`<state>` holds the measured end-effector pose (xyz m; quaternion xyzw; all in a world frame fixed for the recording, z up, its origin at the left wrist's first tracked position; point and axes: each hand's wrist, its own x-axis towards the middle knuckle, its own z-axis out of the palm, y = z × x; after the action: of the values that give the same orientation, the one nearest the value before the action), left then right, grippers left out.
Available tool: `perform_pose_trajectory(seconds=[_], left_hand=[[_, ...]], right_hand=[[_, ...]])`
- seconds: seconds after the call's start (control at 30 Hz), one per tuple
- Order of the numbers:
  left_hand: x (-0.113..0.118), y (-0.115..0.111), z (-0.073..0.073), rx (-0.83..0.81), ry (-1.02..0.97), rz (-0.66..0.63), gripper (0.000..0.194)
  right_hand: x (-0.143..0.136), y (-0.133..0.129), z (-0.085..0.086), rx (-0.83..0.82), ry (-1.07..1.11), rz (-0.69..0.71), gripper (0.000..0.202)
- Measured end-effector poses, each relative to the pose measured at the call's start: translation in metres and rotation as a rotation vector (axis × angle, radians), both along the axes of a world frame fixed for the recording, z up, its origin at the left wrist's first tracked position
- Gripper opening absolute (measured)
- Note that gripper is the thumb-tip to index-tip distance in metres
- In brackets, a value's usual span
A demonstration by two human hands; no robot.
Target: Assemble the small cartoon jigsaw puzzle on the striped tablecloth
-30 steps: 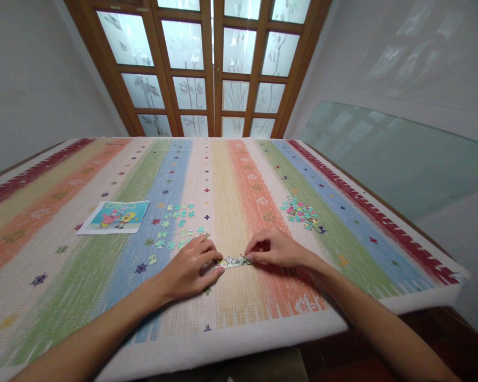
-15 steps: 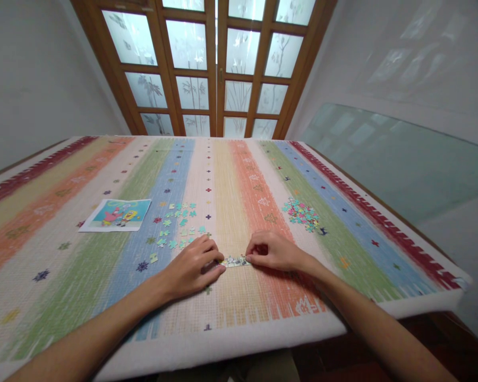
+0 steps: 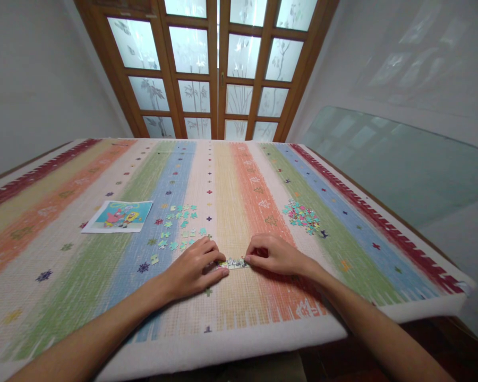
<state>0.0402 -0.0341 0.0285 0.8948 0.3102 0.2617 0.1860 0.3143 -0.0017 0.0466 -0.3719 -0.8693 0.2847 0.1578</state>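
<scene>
A short joined strip of jigsaw puzzle pieces (image 3: 236,263) lies flat on the striped cloth near the table's front edge. Its left end is pinched between the thumb and fingers of my left hand (image 3: 199,266). At the strip's right end, my right hand (image 3: 271,253) is closed, thumb and index fingertips together on the pieces; exactly what lies under those fingertips is hidden. Beyond my left hand, loose teal and pale green puzzle pieces (image 3: 179,225) are spread out. A denser pile of mixed puzzle pieces (image 3: 302,216) sits beyond my right hand.
A printed cartoon picture (image 3: 119,217) lies on the left side of the striped tablecloth (image 3: 227,185). One single puzzle piece (image 3: 155,259) rests beside my left forearm. A glass panel (image 3: 402,159) leans at the right wall, and wooden glazed doors (image 3: 219,79) stand behind the table.
The view has tilted slightly, so the scene sits a little lower. Both hands stay at the strip's ends, with hardly any movement.
</scene>
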Motion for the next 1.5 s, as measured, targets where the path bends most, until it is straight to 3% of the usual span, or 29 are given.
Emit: perform_pose_trajectory(seconds=[0.23,0.5,0.67,0.87,1.1,1.33,1.5], left_hand=[[-0.008,0.007,0.010,0.037,-0.037,0.037,0.020],[-0.060,0.048,0.010,0.121,-0.047,0.376,0.020],[-0.079,0.065,0.006,0.131,0.001,0.503,0.027],[-0.081,0.081,-0.003,0.118,0.129,0.550,0.043],[-0.078,0.091,-0.005,0.161,0.344,0.572,0.045],[-0.078,0.090,-0.007,0.216,0.384,0.556,0.044],[-0.079,0.091,-0.008,0.197,0.310,0.541,0.045]], right_hand=[[0.000,-0.001,0.001,0.019,0.004,-0.008,0.014],[0.000,0.001,-0.001,0.054,0.004,0.005,0.014],[-0.001,0.000,-0.001,0.045,0.003,0.014,0.012],[-0.002,0.000,-0.001,0.040,-0.014,0.012,0.014],[-0.001,0.000,0.000,0.017,-0.045,0.003,0.014],[-0.002,-0.001,0.003,-0.012,-0.044,0.001,0.016],[-0.003,0.000,0.004,-0.008,-0.058,0.004,0.016]])
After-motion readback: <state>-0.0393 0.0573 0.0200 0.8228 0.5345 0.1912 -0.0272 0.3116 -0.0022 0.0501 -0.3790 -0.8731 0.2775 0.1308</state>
